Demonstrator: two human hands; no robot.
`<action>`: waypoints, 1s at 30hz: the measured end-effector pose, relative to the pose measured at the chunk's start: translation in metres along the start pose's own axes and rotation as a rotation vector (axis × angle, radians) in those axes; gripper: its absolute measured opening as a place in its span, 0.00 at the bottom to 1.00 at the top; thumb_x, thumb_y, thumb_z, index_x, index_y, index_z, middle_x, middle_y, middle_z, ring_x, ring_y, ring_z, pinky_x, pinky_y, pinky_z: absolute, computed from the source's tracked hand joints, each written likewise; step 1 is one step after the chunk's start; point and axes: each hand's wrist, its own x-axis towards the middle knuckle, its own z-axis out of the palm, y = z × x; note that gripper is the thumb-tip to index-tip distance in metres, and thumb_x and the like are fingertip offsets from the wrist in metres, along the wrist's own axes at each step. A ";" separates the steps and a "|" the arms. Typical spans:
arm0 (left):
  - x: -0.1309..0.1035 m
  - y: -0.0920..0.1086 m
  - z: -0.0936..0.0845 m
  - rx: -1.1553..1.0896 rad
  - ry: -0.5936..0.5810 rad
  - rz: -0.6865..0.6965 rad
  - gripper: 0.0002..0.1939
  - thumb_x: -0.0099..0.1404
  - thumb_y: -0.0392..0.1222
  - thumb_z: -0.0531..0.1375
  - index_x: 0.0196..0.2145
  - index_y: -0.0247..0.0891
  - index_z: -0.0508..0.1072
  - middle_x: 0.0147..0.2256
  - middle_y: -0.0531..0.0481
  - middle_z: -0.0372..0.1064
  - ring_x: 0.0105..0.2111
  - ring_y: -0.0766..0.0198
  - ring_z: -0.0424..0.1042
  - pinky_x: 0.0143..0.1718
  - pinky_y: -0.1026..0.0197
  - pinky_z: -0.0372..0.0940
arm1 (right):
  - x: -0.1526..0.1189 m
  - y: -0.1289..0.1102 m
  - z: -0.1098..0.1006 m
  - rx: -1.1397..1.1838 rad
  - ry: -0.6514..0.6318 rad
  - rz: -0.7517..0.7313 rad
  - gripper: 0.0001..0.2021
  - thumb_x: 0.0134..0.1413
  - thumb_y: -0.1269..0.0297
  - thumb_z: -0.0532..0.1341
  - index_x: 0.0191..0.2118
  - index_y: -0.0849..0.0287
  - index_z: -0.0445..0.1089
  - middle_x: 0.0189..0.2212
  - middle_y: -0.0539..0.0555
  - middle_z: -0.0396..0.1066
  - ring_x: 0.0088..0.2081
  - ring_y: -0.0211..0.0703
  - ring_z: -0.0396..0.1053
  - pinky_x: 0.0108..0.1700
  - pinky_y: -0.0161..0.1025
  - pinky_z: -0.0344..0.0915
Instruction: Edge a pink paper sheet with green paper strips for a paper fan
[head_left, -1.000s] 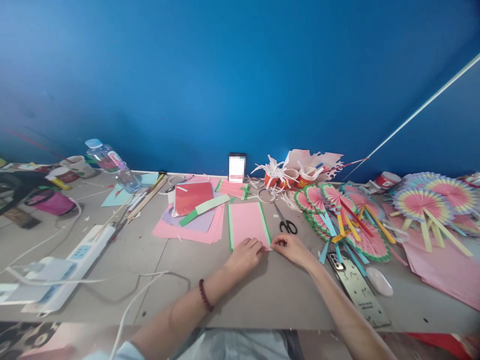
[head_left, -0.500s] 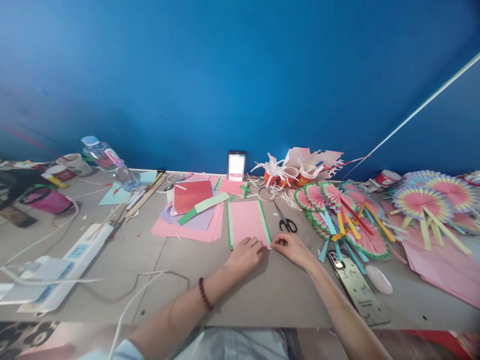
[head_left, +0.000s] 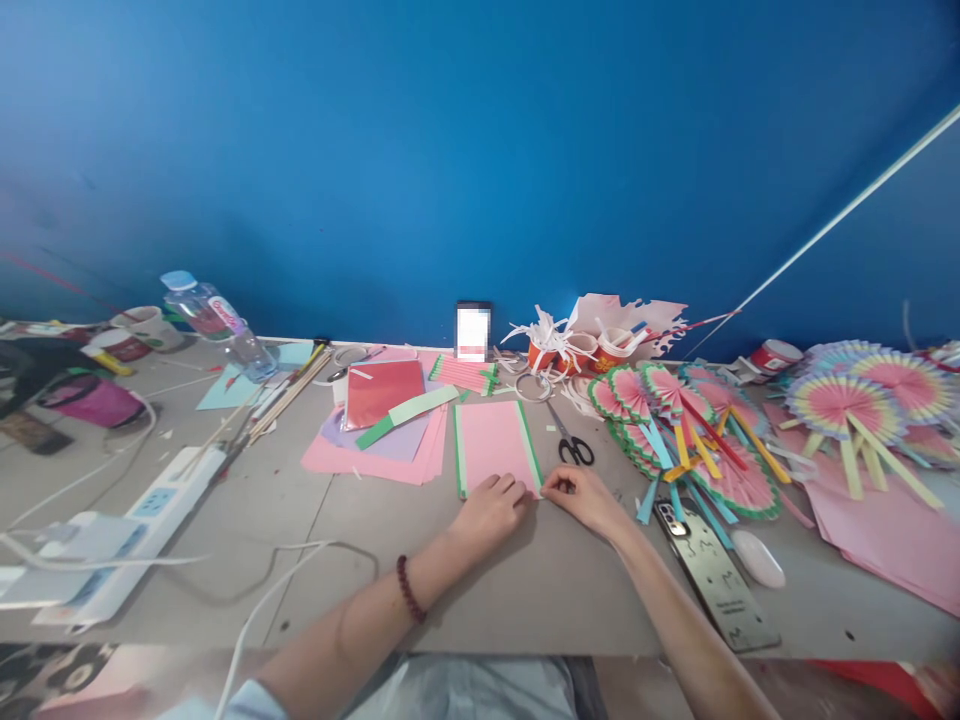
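Note:
A pink sheet of paper [head_left: 495, 440] with green strips along its left and right sides lies flat on the desk in front of me. My left hand [head_left: 495, 508] is on its near edge, fingers curled and pressed together on the paper; the fingertips are partly hidden. At the near right corner, my right hand [head_left: 579, 497] has thumb and forefinger pinched together on the paper's edge. Black-handled scissors [head_left: 576, 450] lie just beyond my right hand. A green and pale green strip [head_left: 409, 415] lies left of the sheet.
Several folded paper fans [head_left: 742, 480] and a phone [head_left: 716, 575] lie to the right. Cups of paper scraps [head_left: 615, 345] stand by the wall. Layered coloured papers [head_left: 431, 455] lie left, with a bottle [head_left: 225, 320], a power strip [head_left: 154, 510] and a white cable [head_left: 259, 600] farther over.

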 end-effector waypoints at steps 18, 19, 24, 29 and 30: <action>0.000 0.000 0.005 0.013 0.000 0.026 0.07 0.67 0.35 0.53 0.42 0.33 0.67 0.35 0.47 0.64 0.37 0.60 0.63 0.33 0.57 0.58 | -0.020 -0.003 0.009 -0.151 0.098 -0.146 0.11 0.54 0.69 0.52 0.38 0.57 0.71 0.36 0.55 0.72 0.37 0.44 0.69 0.43 0.42 0.67; 0.000 0.000 0.005 0.012 -0.004 0.027 0.07 0.66 0.35 0.54 0.42 0.33 0.67 0.35 0.47 0.64 0.36 0.60 0.63 0.33 0.57 0.58 | -0.024 -0.002 0.011 -0.181 0.121 -0.168 0.12 0.55 0.70 0.52 0.40 0.57 0.71 0.38 0.56 0.72 0.40 0.45 0.69 0.45 0.43 0.66; 0.001 0.001 0.003 -0.015 -0.017 0.016 0.07 0.65 0.34 0.55 0.42 0.33 0.67 0.36 0.47 0.64 0.37 0.60 0.63 0.34 0.57 0.58 | -0.045 0.002 0.024 -0.334 0.239 -0.233 0.18 0.55 0.73 0.49 0.47 0.56 0.71 0.44 0.59 0.71 0.46 0.48 0.68 0.49 0.46 0.66; 0.001 0.001 0.005 -0.022 -0.022 0.012 0.08 0.65 0.34 0.55 0.42 0.33 0.67 0.37 0.47 0.65 0.38 0.60 0.63 0.34 0.57 0.59 | -0.052 0.011 0.035 -0.445 0.280 -0.266 0.20 0.53 0.76 0.49 0.48 0.59 0.70 0.45 0.59 0.70 0.48 0.48 0.68 0.51 0.46 0.67; 0.001 0.001 0.005 -0.024 -0.024 0.012 0.07 0.65 0.34 0.55 0.42 0.33 0.67 0.37 0.47 0.65 0.38 0.60 0.63 0.35 0.57 0.59 | -0.053 0.013 0.037 -0.460 0.291 -0.269 0.20 0.53 0.76 0.49 0.48 0.59 0.70 0.45 0.59 0.70 0.48 0.48 0.67 0.51 0.46 0.67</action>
